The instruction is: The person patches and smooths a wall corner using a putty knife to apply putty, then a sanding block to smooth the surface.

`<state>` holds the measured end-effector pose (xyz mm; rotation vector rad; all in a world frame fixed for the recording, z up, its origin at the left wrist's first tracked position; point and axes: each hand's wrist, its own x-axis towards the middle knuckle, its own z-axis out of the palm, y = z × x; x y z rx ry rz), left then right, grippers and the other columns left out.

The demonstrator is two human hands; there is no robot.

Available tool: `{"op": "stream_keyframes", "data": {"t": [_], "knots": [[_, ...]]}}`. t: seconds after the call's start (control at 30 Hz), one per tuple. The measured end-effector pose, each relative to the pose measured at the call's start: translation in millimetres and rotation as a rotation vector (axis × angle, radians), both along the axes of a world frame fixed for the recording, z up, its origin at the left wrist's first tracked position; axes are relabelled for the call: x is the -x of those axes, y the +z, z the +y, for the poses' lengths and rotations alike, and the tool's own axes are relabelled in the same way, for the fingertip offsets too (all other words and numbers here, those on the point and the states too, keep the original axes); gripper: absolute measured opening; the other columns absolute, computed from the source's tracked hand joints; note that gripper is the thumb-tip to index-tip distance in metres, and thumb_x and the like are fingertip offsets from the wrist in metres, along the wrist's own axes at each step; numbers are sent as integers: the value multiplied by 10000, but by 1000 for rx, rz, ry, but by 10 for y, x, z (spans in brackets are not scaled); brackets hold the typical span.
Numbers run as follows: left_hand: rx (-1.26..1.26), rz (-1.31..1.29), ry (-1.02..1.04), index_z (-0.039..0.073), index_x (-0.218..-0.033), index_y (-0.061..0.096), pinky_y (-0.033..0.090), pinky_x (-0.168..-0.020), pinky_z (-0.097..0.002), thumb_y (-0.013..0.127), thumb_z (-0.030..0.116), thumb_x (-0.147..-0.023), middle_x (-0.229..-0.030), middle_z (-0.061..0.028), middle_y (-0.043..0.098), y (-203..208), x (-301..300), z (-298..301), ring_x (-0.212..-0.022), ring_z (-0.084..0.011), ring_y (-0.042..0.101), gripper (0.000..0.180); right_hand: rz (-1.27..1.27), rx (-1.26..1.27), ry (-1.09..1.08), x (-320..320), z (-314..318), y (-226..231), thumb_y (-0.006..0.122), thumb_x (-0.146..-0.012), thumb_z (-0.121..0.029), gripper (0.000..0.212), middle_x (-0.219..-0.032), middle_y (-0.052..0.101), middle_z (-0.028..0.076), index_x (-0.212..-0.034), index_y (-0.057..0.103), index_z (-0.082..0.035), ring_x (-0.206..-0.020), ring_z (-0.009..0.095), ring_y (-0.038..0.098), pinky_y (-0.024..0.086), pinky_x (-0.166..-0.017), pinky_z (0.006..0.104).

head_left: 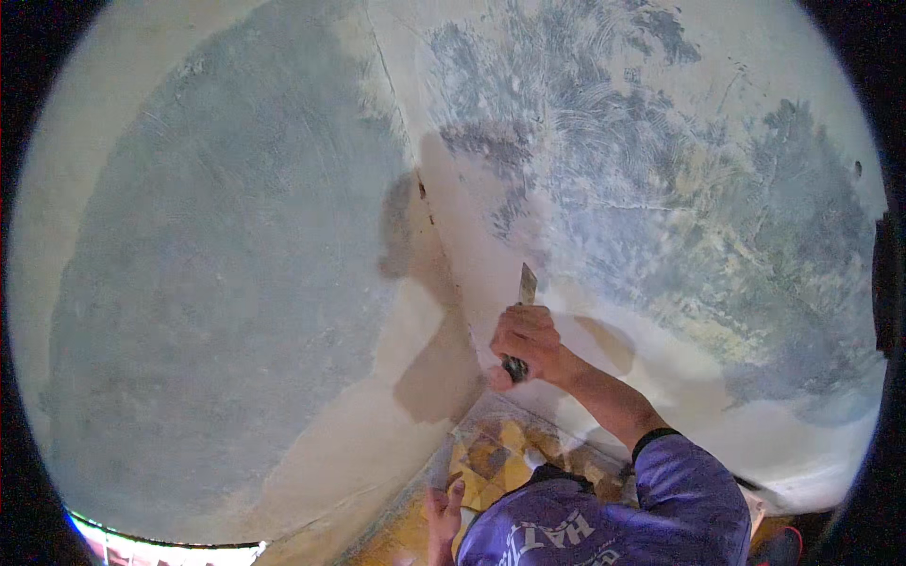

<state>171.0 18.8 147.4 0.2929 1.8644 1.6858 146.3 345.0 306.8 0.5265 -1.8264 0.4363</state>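
My right hand (528, 341) is closed around the dark handle of a putty knife (528, 283). Its narrow metal blade points up, toward the right-hand wall (491, 226) close to the corner; whether it touches the surface I cannot tell. Lower down, near my purple shirt, my left hand (442, 512) is raised with its thumb and fingers apart and nothing visible in it. A rough, cracked seam (429, 217) with small dark holes runs down the corner where the two walls meet.
A big grey patch covers the left wall (226, 255). Mottled grey and yellowish smears spread over the right wall. Below the corner lies a yellow and brown patterned floor (486, 453). A bright strip (160, 547) shows at the lower left. Shadows of my arm fall beside the seam.
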Motion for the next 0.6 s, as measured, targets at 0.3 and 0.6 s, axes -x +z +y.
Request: {"op": "stream_keyframes", "data": {"t": [0.3, 0.6], "knots": [[90, -8, -62, -41, -1323, 405, 350, -999, -326, 575, 103, -893, -1338, -147, 467, -54, 78, -296, -1205, -208, 441, 484, -671, 364, -250, 134, -464, -723, 668, -753, -359, 322, -637, 559, 134, -726, 564, -56, -592, 310, 560, 457, -552, 392], [-194, 86, -18, -24, -1403, 328, 355, -1022, -351, 516, 9, -884, -1475, -131, 322, 75, 3, -329, -1342, -226, 327, 552, -716, 404, -49, -229, -559, -1129, 696, -808, -350, 387, -788, 551, 139, -885, 547, -1, -699, 297, 574, 467, -647, 396]]}}
